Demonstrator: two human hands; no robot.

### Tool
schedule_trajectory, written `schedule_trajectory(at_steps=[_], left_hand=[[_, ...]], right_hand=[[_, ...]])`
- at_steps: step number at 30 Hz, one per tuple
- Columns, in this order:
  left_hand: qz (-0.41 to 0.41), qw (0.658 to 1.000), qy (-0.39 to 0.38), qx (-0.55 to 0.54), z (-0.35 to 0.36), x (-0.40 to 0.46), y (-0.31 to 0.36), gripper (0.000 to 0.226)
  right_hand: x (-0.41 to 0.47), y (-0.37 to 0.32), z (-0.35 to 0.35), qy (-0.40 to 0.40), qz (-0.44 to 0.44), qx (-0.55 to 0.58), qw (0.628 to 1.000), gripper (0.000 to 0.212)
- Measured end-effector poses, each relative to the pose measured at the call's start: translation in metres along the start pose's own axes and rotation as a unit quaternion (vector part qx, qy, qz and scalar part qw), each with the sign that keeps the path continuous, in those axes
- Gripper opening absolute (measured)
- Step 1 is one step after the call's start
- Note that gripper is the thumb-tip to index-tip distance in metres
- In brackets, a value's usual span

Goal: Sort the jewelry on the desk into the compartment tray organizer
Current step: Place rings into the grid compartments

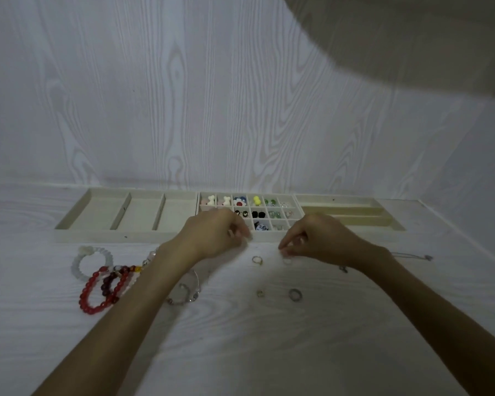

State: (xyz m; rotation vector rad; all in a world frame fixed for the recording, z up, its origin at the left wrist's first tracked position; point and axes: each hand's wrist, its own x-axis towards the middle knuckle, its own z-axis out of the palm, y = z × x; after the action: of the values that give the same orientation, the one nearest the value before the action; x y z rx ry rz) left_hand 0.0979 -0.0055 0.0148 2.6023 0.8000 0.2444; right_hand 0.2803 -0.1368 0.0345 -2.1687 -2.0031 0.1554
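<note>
1. The tray organizer [103, 234] lies along the back of the white wood-grain table [240, 338], against the wall. Its left part has three long compartments, its middle part a grid of small cells, its right part long narrow slots.
2. The grid cells hold small earrings: pale bone shapes, a blue-and-red flower [239, 202], a yellow piece [257, 200], green beads and black studs [258, 214].
3. The left hand [212, 234] hovers at the tray's front edge, fingers curled with the tips pinched together; whether they hold anything cannot be told.
4. The right hand [317, 237] reaches down with fingers bunched at a pale ring [287, 260] on the table; a firm grip cannot be told.
5. Loose on the table lie a gold ring [257, 260], two more rings nearer the person, a red bead bracelet [93, 292], a clear bracelet [79, 262] and a silver bangle [187, 292].
</note>
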Motion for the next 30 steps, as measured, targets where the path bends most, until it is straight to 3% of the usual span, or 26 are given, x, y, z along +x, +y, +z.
schedule_trajectory(at_steps=[6,10,12,19,21,24,30], left_hand=[[-0.002,0.998,-0.066,0.011,0.007,-0.030,0.001,0.020],[0.027,0.992,-0.114,-0.041,0.017,-0.048,0.007,0.017],[0.022,0.991,-0.119,-0.053,0.027,-0.051,0.013,0.019],[-0.019,0.982,-0.119,-0.149,0.033,-0.051,0.015,0.014],[-0.029,0.975,-0.122,-0.186,0.033,-0.051,0.014,0.018],[-0.036,0.956,-0.098,-0.274,0.033,-0.050,0.020,0.018],[-0.024,0.932,-0.003,-0.361,0.030,-0.041,0.036,0.006]], right_hand=[[-0.007,-0.015,0.020,-0.051,0.006,0.030,0.998,0.016],[-0.024,-0.020,0.023,-0.086,0.004,0.055,0.995,0.024],[-0.031,-0.028,0.032,-0.068,0.003,0.069,0.995,0.029],[-0.041,-0.036,0.061,0.040,0.030,0.127,0.991,0.012],[-0.042,-0.033,0.061,0.057,0.054,0.220,0.972,0.011],[-0.045,-0.031,0.054,0.084,0.092,0.392,0.912,0.012],[-0.047,-0.030,0.045,0.155,0.104,0.446,0.876,0.016]])
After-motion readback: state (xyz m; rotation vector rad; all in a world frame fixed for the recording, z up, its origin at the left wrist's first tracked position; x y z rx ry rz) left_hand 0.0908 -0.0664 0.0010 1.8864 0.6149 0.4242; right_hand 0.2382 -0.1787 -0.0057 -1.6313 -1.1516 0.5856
